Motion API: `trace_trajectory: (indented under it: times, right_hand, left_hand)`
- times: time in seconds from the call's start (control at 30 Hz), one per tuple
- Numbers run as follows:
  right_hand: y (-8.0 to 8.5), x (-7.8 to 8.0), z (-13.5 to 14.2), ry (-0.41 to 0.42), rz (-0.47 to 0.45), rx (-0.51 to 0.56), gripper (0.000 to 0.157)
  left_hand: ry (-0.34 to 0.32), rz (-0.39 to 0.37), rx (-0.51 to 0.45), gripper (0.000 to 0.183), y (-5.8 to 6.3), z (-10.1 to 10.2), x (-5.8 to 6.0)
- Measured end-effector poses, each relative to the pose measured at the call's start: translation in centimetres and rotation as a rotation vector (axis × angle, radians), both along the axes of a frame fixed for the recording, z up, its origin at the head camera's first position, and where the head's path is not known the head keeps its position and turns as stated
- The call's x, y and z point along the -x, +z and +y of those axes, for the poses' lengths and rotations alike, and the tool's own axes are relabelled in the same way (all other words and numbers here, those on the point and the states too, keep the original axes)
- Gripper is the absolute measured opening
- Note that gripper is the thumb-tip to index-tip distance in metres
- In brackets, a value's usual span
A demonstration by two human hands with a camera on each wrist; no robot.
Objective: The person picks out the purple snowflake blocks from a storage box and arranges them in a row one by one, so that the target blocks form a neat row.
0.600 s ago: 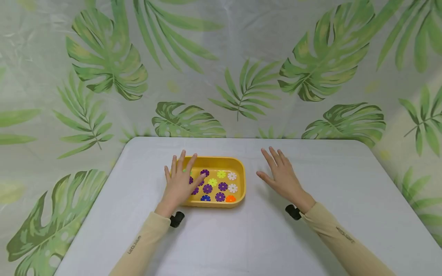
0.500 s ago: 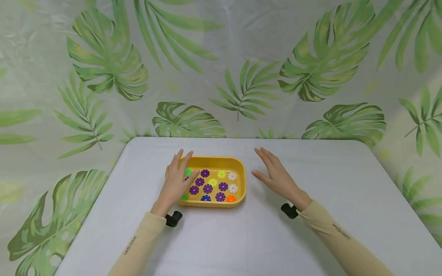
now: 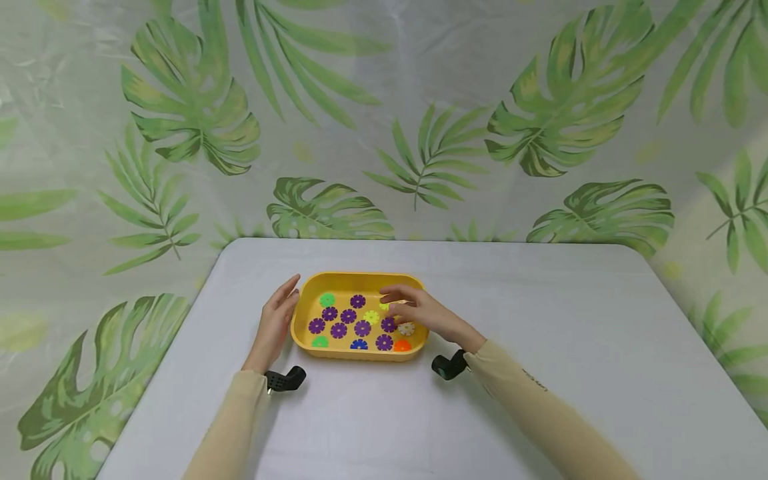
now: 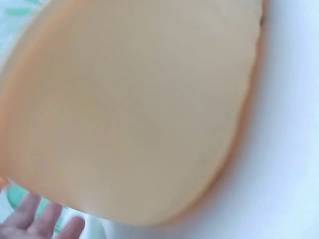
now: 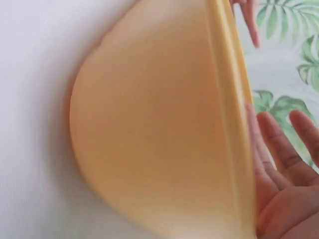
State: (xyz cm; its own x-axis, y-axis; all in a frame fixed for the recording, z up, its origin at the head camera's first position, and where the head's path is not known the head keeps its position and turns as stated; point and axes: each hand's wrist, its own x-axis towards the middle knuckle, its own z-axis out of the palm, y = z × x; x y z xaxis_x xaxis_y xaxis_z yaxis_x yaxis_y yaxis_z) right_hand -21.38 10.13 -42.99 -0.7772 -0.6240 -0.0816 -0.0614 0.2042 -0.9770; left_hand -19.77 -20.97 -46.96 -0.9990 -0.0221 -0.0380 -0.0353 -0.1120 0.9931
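Observation:
A yellow plastic tray with rounded corners stands on the table, holding small notched, flower-shaped discs. Several are purple; among the others are a green disc, a blue disc, an orange disc and a white disc. My left hand is beside the tray's left end, fingers relaxed, nothing in them. Over the right end hangs my right hand, fingers loosely bent above the discs and covering some of them. Both wrist views are filled mostly by the tray's outer wall.
A white cloth covers the table, which has rounded far corners. Behind it hangs a curtain printed with green leaves. A black camera sits at the left wrist, another black camera at the right.
My left hand has moved left, from over the tray to beside its end, uncovering the discs there. My right hand has come left from beside the tray to over its right end.

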Motion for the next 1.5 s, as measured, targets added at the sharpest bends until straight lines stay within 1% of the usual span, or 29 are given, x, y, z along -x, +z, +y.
trace_trajectory:
  times: [0.07,0.13,0.2,0.3,0.4,0.47,0.6,0.77,0.87,1.07,1.17,1.3,1.4,1.5]
  right_hand:
    - [-0.1,0.0,-1.1,0.020,-0.051,-0.002,0.048]
    - [-0.3,-0.1,-2.2,0.029,-0.079,-0.023,0.046]
    - [-0.5,-0.1,-3.2,0.033,-0.113,-0.040,0.043]
    - [-0.9,0.0,-4.2,0.024,-0.161,-0.061,0.041]
    - [-1.4,0.0,-4.8,0.008,-0.193,-0.080,0.039]
    - [-1.6,0.0,-5.2,-0.003,-0.190,-0.108,0.038]
    - [-1.6,-0.2,-5.6,-0.021,-0.154,-0.153,0.035]
    - [-1.8,-0.2,-6.0,-0.068,-0.135,-0.169,0.034]
    - [-2.1,0.0,-6.2,-0.108,-0.113,-0.194,0.031]
    - [-2.5,0.2,-6.4,-0.178,-0.063,-0.245,0.024]
    - [-2.2,0.1,-6.1,-0.193,-0.061,-0.217,0.021]
    - [-1.0,-0.3,-5.1,-0.201,-0.088,-0.155,0.017]
    - [-0.1,-0.4,-3.7,-0.193,-0.090,-0.109,0.018]
    - [0.5,-0.2,-1.8,-0.206,-0.055,-0.094,0.020]
  left_hand:
    - [-0.028,-0.033,-0.066,0.046,-0.8,-0.1,0.1]
    - [-0.034,-0.051,-0.084,0.046,-1.3,-0.1,0.2]
    - [-0.032,-0.058,-0.082,0.045,-1.5,0.0,0.1]
    - [-0.027,-0.061,-0.074,0.044,-1.6,0.2,0.0]
    - [-0.031,-0.061,-0.074,0.044,-1.2,0.4,-0.2]
    - [-0.037,-0.060,-0.077,0.045,-0.7,0.6,-0.5]
    - [-0.050,-0.053,-0.066,0.046,-0.1,0.9,-0.9]
    - [-0.055,-0.044,-0.065,0.045,0.0,1.0,-1.0]
    - [-0.055,-0.051,-0.063,0.045,-0.4,0.8,-0.8]
    - [-0.057,-0.055,-0.057,0.045,-2.0,0.4,0.1]
    - [-0.058,-0.048,-0.051,0.045,-2.4,0.3,0.1]
    - [-0.043,-0.038,-0.025,0.045,-2.5,0.3,-0.1]
    - [-0.029,-0.031,-0.008,0.045,-2.5,0.4,-0.3]
    - [-0.015,-0.022,0.001,0.044,-2.6,0.3,-0.4]
